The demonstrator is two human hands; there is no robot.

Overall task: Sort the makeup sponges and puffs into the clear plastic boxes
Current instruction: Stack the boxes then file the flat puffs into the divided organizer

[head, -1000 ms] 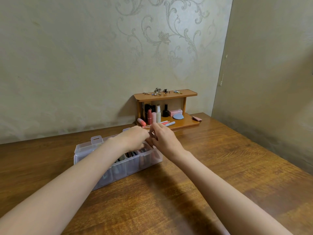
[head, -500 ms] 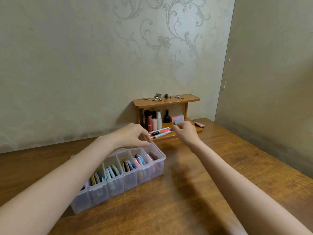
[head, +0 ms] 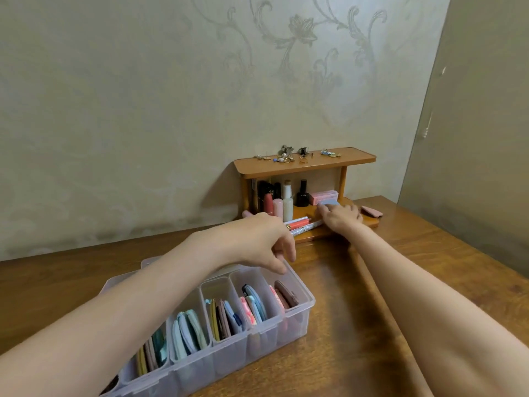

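Now the right hand (head: 342, 217) is up on the lower board of the wooden shelf (head: 305, 163) at the table's far edge, fingers (head: 325, 209) spread flat and touching a pale blue sponge (head: 329, 202); whether they grip it yet, I cannot tell. The left hand (head: 257, 239) hovers over the far end of the clear box (head: 286, 325), fingers loosely curled, holding nothing. Puffs stand on edge in its compartments. This looks like the pick-up step: next, close on the sponge and carry it back to a compartment.
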